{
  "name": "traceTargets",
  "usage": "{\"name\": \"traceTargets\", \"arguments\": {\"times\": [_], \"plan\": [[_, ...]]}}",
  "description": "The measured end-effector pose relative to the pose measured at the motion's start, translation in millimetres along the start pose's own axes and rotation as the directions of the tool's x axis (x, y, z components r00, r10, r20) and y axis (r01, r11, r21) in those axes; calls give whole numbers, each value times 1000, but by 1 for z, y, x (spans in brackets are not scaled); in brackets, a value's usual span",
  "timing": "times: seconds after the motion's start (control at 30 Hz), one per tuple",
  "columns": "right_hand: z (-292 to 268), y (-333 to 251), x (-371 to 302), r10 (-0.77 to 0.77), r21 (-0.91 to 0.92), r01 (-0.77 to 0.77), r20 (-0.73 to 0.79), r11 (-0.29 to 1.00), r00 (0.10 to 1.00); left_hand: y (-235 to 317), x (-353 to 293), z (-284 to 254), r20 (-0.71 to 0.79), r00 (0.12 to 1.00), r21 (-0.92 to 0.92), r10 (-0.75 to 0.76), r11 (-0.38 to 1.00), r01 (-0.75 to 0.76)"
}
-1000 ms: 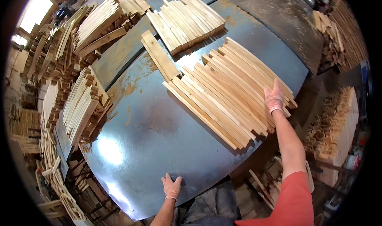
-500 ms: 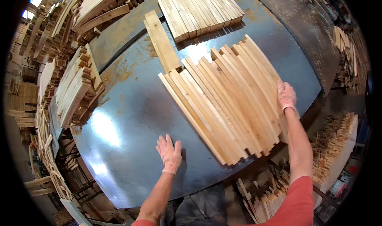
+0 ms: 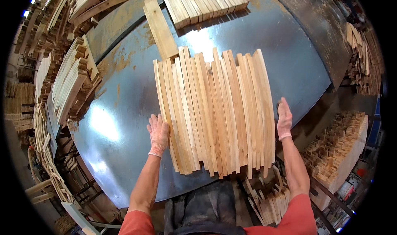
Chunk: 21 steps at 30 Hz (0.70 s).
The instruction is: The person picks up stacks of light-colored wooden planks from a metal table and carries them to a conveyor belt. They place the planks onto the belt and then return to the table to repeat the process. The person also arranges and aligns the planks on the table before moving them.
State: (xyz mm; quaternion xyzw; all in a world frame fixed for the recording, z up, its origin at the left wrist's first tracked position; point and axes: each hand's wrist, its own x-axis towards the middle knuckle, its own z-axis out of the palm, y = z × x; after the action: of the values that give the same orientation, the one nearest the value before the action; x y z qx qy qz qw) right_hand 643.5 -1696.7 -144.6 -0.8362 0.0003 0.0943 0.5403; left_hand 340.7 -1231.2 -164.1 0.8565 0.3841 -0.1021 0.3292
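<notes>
A row of narrow wooden slats (image 3: pixel 215 115) lies side by side on the blue-grey metal table (image 3: pixel 128 160), their ends uneven at both the near and far sides. My left hand (image 3: pixel 158 131), in a pale glove, lies along the row's left edge with its fingers stretched forward; the side of the hand meets the outermost slat. On the other side, my gloved right hand (image 3: pixel 284 118) is held upright, fingers straight, a small gap from the rightmost slat. Neither hand grips anything. A single flat board (image 3: pixel 160 28) touches the row's far left corner.
Farther back on the table sits a neat block of slats (image 3: pixel 202 5). Curved pieces are stacked at left (image 3: pixel 70 86). Below the table's right edge stand a large stack of wood pieces (image 3: pixel 337 148) and a bunch of upright slats (image 3: pixel 269 197).
The slat row has turned from slanting to nearly straight ahead and shifted left. My left hand has moved up to its left edge; my right hand has come off the right edge and lower.
</notes>
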Motion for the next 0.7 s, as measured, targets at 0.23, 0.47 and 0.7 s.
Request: {"name": "traceTargets", "arguments": {"times": [0.23,0.47,0.7], "plan": [[28,-35,-3,177,467,-278,248,839,952,58,-26,-3,148,986,-918,-75,361,166],[12,-43,-3,376,220,-565,551,795,745,47,-35,-20,347,928,-885,-133,283,371],[18,-91,-52,404,322,-742,678,588,614,14,-81,-24,542,840,-832,-31,122,542]]}}
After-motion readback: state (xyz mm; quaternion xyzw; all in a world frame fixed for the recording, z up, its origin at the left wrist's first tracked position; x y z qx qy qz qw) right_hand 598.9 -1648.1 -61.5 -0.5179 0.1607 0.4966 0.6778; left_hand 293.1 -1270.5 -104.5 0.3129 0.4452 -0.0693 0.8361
